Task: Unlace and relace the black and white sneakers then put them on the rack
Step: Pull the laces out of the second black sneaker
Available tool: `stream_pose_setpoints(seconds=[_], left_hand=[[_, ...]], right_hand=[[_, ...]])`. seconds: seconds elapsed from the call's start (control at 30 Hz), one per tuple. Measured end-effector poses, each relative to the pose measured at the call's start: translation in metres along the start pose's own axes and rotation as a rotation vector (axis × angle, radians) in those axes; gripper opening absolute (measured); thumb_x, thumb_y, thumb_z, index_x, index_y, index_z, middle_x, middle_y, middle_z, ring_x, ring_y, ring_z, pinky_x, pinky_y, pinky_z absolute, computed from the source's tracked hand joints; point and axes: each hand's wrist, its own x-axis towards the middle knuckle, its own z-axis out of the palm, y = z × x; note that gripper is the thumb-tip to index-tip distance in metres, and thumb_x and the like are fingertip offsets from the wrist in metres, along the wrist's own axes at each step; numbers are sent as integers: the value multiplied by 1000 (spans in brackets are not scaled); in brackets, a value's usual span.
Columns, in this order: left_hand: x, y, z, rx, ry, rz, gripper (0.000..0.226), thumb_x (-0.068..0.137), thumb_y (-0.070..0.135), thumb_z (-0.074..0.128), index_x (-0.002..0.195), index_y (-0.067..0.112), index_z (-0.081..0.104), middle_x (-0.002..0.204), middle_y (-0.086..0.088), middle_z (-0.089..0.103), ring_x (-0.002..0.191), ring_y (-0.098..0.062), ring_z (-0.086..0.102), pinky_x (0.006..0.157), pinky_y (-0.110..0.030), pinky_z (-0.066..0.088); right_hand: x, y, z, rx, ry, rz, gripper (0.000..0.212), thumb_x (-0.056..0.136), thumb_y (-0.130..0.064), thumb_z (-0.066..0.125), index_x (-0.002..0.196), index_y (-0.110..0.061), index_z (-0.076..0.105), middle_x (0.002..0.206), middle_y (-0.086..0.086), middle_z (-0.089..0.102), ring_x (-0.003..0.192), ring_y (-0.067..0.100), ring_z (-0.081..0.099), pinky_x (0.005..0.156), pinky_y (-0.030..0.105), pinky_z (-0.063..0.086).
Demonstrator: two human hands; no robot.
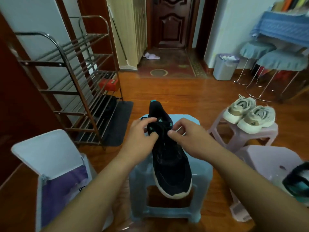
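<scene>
On the pale blue plastic stool [197, 174], both hands pinch at the black mesh sneaker [168, 158]: left hand [142, 136] on its soft tongue, right hand [185, 133] on thin, limp lace.

Centre: a sneaker [168, 158] lies on a stool [203, 174], toe toward the person.
Hands: left hand [142, 134] and right hand [187, 133] on either side of the sneaker's laces.
Left: the rack [70, 77] against the wall; a lidded bin [50, 156] nearer.
Right: a pair of sneakers [247, 113] on a second stool [242, 134].
Behind: a door [170, 22]; a wastebasket [224, 66] to its right.
</scene>
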Motion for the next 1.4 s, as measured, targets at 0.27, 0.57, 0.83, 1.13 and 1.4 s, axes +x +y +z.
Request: stream_pose_setpoints(seconds=[0.27,0.57,0.83,1.13,1.4], left_hand=[[12,-14,-2,148,32,200,38,89,19,74,123,33,65,121,15,50,122,-9,45,103,-27,37],[10,-11,-3,110,13,147,40,91,12,69,123,32,57,116,30,50,123,-6,43,96,-8,30],[8,-8,3,119,69,150,19,95,21,67,110,27,58,104,28,49,116,-13,46,97,-28,39],[16,-14,9,184,148,239,3,97,26,64,96,24,62,96,15,58,101,-16,49,92,-34,41],[15,-10,5,114,53,94,7,99,25,62,93,26,61,103,16,59,112,-19,49,98,-35,39]], right_hand=[[21,-1,4,147,-125,-51,29,100,-29,59,74,-18,62,68,-4,55,62,10,50,60,26,39],[56,42,-71,1842,352,33,26,100,-15,49,75,-12,57,80,5,64,103,21,69,82,32,58],[46,15,-9,384,155,155,10,99,-15,57,105,-21,63,103,5,67,85,19,68,81,40,58],[27,-13,10,209,27,-6,35,102,-31,53,72,-13,57,59,-2,47,55,13,42,58,30,33],[55,62,-72,1656,533,134,20,105,-22,49,99,-10,64,105,6,71,108,23,70,81,30,56]])
